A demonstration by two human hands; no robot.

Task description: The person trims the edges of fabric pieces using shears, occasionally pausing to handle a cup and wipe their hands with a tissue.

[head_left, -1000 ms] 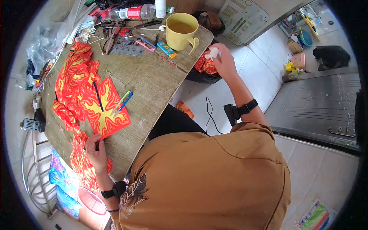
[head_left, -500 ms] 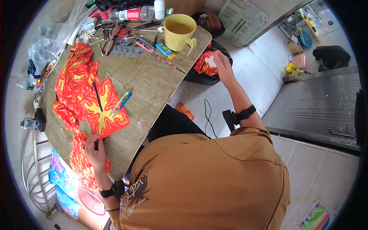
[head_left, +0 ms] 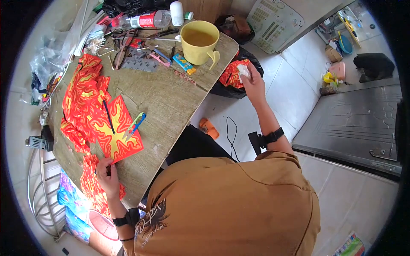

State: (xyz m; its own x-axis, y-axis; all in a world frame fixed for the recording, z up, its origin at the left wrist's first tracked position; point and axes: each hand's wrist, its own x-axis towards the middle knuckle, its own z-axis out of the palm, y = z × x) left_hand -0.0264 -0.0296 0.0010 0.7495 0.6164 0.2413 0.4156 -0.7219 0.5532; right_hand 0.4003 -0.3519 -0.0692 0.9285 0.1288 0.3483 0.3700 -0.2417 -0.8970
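Observation:
With its fingers curled at the lower corner of a red and yellow flame-patterned fabric piece (head_left: 124, 147), my left hand (head_left: 108, 178) rests near the table's front edge. Thread snips (head_left: 136, 126) with green and blue handles lie on that piece, beside a thin black strip (head_left: 109, 117). My right hand (head_left: 255, 87) is off the table's right side, closed on a crumpled white scrap (head_left: 244, 71). Beneath it, a black bag (head_left: 232, 91) holds red patterned scraps (head_left: 230, 74). More flame-patterned fabric (head_left: 83, 100) is bunched on the left of the table.
A yellow mug (head_left: 200, 45) with liquid stands near the table's far right corner. Scissors (head_left: 124, 49), a blue packet (head_left: 183, 64), a plastic bottle (head_left: 149, 19) and small tools crowd the back. An orange slipper (head_left: 209, 128) and black cord (head_left: 232, 134) lie on the floor.
My right hand has shifted slightly, its fingers now curled around the white scrap over the bag. My left hand stays at the fabric's corner. The whole view has moved a little.

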